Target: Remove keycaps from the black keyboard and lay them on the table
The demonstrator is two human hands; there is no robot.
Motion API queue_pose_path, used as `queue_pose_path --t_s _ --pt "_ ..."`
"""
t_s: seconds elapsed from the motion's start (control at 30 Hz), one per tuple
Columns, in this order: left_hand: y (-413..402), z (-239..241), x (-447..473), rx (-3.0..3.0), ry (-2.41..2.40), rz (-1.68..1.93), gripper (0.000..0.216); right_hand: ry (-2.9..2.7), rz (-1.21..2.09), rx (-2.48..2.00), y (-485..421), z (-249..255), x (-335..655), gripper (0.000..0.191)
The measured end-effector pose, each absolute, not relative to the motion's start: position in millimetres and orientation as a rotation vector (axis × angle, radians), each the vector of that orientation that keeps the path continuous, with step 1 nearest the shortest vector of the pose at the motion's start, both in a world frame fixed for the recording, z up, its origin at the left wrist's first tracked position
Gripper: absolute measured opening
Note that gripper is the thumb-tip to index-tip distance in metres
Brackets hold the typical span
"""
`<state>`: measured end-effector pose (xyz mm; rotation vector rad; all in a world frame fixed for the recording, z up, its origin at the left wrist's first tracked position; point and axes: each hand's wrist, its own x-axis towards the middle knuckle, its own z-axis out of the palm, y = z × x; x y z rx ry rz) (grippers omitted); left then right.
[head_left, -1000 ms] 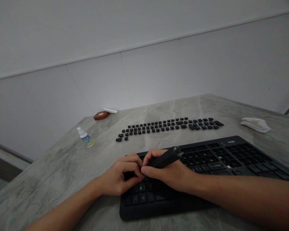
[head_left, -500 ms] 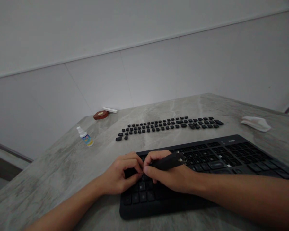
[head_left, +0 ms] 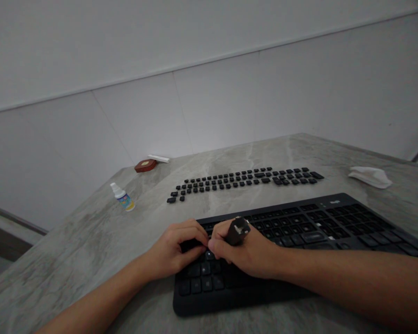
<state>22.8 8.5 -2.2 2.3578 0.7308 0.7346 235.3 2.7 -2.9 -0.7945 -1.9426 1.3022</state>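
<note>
A black keyboard (head_left: 198, 304) lies tilted across the table in front of me, with many keycaps off its upper and right parts and some still on at the lower left. My right hand (head_left: 245, 253) rests over its left side, closed around a thick dark-handled tool (head_left: 237, 232); the tip is hidden under my fingers. My left hand (head_left: 176, 248) lies on the keyboard's left edge, thumb and fingers bent together close to the right fingertips. Whatever sits between the left fingers is hidden.
Loose black keycaps (head_left: 221, 187) stand in rows on the marbled table (head_left: 125, 250) beyond the keyboard. A small spray bottle (head_left: 123, 197) lies at the left, a reddish-brown box (head_left: 145, 165) and a white strip (head_left: 159, 158) behind it. A white tissue (head_left: 371, 176) is at the right.
The tool in my right hand has turned: its rear end swung left and more upright, now facing the camera. My left hand has hardly moved, its fingertips slightly closer to the right ones.
</note>
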Motion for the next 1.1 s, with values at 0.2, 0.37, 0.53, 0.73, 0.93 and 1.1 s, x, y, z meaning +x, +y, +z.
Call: queue_pose_path --t_s 0.2,0.37,0.53,0.73,0.93,1.1 --pt "7.6 1.5 23.0 2.384 0.699 0.739 0.010 -1.987 1.274 -0.768 5.1 -6.4 233.7 0.035" --pt "6.5 0.3 20.4 2.407 0.638 0.722 0.009 -1.966 1.302 -0.767 3.1 -2.6 235.1 0.038" --pt "7.2 -1.2 16.2 2.385 0.620 0.718 0.014 -1.913 1.341 -0.786 1.6 -2.1 234.3 0.040" --pt "7.3 -0.1 18.0 2.413 0.587 0.739 0.011 -1.905 1.341 -0.803 1.4 -2.6 232.0 0.040" --pt "8.6 0.2 20.1 2.432 0.533 0.787 0.012 -1.952 1.330 -0.746 2.1 -2.6 233.5 0.040" --pt "9.7 -1.5 19.4 2.435 0.521 0.800 0.013 -1.925 1.342 -0.758 1.5 -5.4 230.7 0.034"
